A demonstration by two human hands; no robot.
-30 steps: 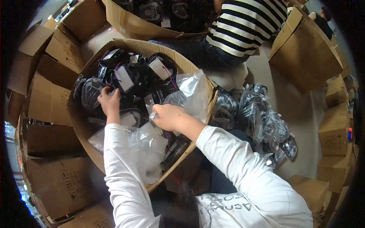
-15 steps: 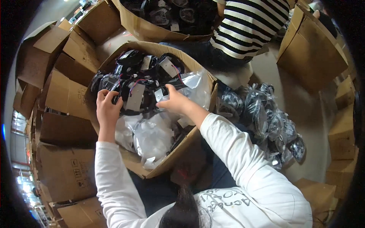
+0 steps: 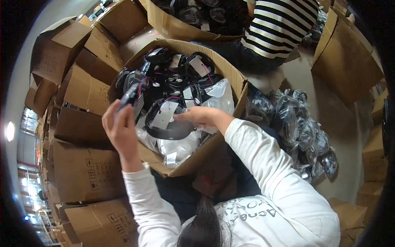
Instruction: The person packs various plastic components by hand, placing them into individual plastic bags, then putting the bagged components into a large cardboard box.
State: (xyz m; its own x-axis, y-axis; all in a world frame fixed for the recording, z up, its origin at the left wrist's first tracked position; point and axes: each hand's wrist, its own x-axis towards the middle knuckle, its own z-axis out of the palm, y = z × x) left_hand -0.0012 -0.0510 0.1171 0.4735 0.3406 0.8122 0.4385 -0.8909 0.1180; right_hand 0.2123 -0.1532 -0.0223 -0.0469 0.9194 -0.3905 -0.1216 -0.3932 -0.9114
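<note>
My left hand [image 3: 122, 129] is closed on a dark, glossy part [image 3: 131, 94] with red and blue wires, held up at the left edge of a cardboard box [image 3: 226, 65]. Between the thumb and fingers of my right hand [image 3: 207, 116] is the edge of a black ring-shaped part [image 3: 172, 133] with a pale rectangular plate across it. That part hangs tilted over clear plastic bags [image 3: 175, 147] at the near side of the box. Several similar black parts [image 3: 199, 66] with pale plates and coloured wires fill the far side. My fingers partly hide both held parts.
Bagged dark parts [image 3: 302, 131] lie heaped on the floor to the right. A person in a striped top [image 3: 282, 26] sits beyond, next to another box [image 3: 175, 28] of dark parts. Cardboard boxes [image 3: 84, 166] stack along the left; a tall carton [image 3: 349, 57] stands right.
Both hands have lifted parts from the pile. My left hand has raised its wired part, and my right hand has brought the ring-shaped part nearer. The view has shifted slightly.
</note>
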